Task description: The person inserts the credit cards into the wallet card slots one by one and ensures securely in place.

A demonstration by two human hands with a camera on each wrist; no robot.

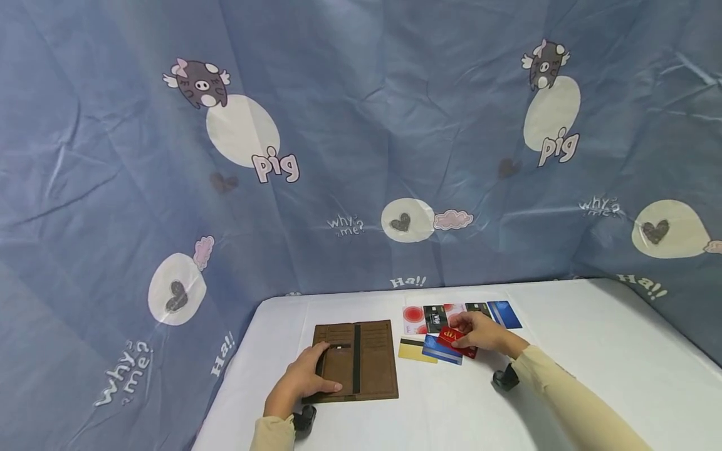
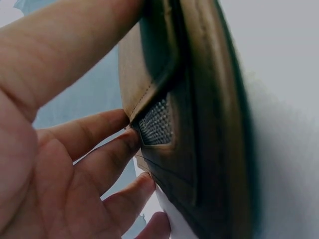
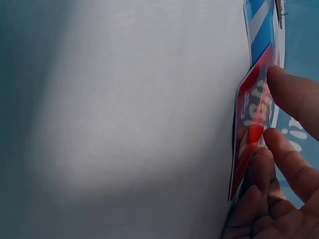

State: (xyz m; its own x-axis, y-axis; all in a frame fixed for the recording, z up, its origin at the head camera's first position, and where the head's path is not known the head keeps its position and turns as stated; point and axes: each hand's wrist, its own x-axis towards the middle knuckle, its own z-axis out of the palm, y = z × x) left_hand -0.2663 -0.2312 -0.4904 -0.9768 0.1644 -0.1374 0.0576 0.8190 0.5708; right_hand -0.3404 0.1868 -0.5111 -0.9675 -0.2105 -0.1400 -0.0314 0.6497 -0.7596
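Nearest on the white table (image 1: 440, 416), the left hand (image 1: 304, 376) rests, fingers extended, on the left part of an open brown wallet (image 1: 376, 366), while to the right the right hand (image 1: 489, 332) pinches a red card (image 1: 449, 337) overlapping a blue card (image 1: 445, 356). Farther back, a row of cards (image 1: 436, 318) lies flat. Beyond the table's far edge, a creased blue cloth (image 1: 338, 94) printed with pigs, hearts and lettering rises, also bordering the left and right.

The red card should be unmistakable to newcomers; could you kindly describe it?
On the white table, cards lie right of the brown wallet. At the nearer row's right end, the right hand holds the red card, the only solid red one.
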